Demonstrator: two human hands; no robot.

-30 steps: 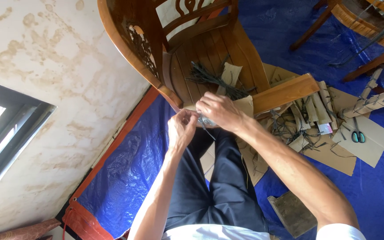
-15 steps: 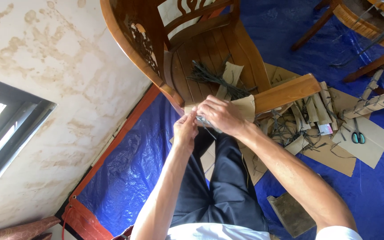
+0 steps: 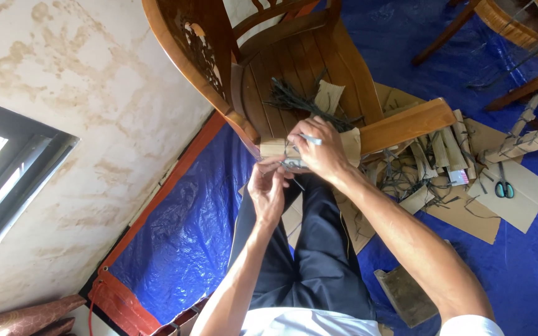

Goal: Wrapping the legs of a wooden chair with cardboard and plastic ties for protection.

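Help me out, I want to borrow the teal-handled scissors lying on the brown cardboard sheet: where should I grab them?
Take the teal-handled scissors by the two finger loops, which point toward the near edge of the brown cardboard sheet. They lie flat with the blades running away toward the cardboard rolls, so coming from the loop side, from above, probably keeps fingers off the tips.

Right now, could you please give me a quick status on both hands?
Left hand pinching a dark strip. Right hand gripping cardboard wrap on chair. Nothing in the way.
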